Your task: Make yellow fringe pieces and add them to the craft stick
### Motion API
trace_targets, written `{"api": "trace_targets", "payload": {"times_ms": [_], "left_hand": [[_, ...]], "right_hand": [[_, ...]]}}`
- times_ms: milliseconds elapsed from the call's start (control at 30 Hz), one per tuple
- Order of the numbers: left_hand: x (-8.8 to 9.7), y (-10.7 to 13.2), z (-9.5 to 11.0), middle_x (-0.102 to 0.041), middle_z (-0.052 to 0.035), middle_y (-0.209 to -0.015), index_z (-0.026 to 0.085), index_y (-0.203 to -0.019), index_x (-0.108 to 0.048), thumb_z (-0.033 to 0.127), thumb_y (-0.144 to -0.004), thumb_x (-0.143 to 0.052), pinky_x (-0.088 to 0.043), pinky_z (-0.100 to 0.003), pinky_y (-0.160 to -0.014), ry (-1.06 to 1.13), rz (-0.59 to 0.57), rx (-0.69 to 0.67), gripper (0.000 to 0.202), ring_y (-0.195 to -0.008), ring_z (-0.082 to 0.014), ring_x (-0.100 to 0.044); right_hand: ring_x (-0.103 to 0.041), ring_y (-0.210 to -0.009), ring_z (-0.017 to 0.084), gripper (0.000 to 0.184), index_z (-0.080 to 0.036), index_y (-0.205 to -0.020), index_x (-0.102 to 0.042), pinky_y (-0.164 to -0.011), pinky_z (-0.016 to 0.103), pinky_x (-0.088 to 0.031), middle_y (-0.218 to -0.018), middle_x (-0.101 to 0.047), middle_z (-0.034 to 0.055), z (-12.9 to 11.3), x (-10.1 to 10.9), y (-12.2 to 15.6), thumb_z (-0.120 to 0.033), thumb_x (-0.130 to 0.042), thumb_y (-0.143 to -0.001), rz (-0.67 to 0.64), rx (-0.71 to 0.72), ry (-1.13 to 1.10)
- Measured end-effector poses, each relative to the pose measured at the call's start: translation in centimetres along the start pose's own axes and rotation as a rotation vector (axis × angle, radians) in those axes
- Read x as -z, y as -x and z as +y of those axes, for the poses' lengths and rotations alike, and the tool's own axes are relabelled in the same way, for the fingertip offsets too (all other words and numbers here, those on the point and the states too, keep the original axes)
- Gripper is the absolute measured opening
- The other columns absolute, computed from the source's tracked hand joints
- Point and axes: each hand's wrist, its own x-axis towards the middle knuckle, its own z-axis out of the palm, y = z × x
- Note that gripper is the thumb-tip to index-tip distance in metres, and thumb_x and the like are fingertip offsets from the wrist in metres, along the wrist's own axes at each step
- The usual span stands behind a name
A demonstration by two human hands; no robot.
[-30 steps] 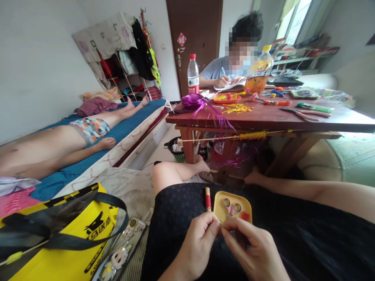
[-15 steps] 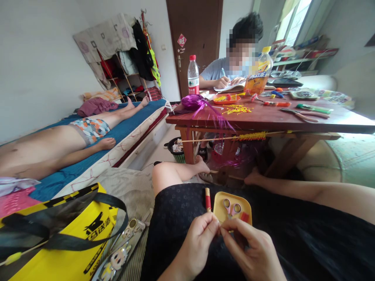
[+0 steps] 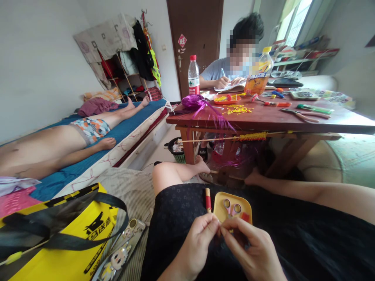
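Observation:
My left hand [image 3: 202, 233] and my right hand [image 3: 247, 240] meet above my lap, thumbs and index fingers pinched close together. Whatever lies between the fingertips is too small and covered to make out. Just beyond my left fingers, a thin stick wound with red thread [image 3: 208, 201] rests on the dark cloth over my lap. Beside it sits a small yellow tray [image 3: 218, 199]. Inside the tray are pink-handled scissors [image 3: 232, 207] and a red piece [image 3: 245, 217], partly behind my right hand.
Ahead stands a wooden table [image 3: 263, 119] bearing purple strands [image 3: 195, 102], yellow bits [image 3: 238, 109], pliers [image 3: 301, 114] and bottles. A person [image 3: 216, 76] writes there. A yellow bag [image 3: 96, 230] and a phone [image 3: 120, 253] lie at left. Another person lies on the bed [image 3: 129, 125].

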Motion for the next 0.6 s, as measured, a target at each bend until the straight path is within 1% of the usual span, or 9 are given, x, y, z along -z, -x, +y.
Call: {"api": "trace_targets", "payload": {"times_ms": [200, 367, 600], "left_hand": [[0.0, 0.1, 0.4, -0.036, 0.0033, -0.060, 0.016, -0.063, -0.043, 0.045, -0.081, -0.046, -0.029, -0.021, -0.059, 0.038, -0.006, -0.003, 0.034, -0.060, -0.0103, -0.034], [0.0, 0.2, 0.1, -0.037, 0.0034, -0.060, 0.016, -0.064, -0.044, 0.043, -0.081, -0.047, -0.029, -0.021, -0.058, 0.057, 0.001, 0.016, 0.032, -0.060, -0.0101, -0.034], [0.1, 0.1, -0.1, -0.040, 0.0025, -0.060, 0.016, -0.062, -0.045, 0.041, -0.084, -0.043, -0.030, -0.022, -0.060, 0.047, 0.002, -0.018, 0.034, -0.060, -0.0107, -0.037]], "right_hand": [[-0.046, -0.048, 0.010, 0.020, -0.019, -0.068, -0.057, -0.047, 0.019, -0.036, -0.057, -0.056, -0.0020, 0.5, -0.2, 0.2, -0.030, -0.050, -0.082, -0.068, -0.035, -0.035], [-0.045, -0.046, 0.010, 0.020, -0.020, -0.067, -0.059, -0.046, 0.019, -0.035, -0.054, -0.056, -0.0026, 0.1, 0.0, 0.1, -0.031, -0.052, -0.082, -0.052, -0.030, -0.039], [-0.048, -0.045, 0.009, 0.020, -0.019, -0.065, -0.059, -0.045, 0.017, -0.036, -0.053, -0.057, -0.0027, -0.6, 0.2, -0.1, -0.031, -0.054, -0.080, -0.015, -0.028, -0.088]]}}
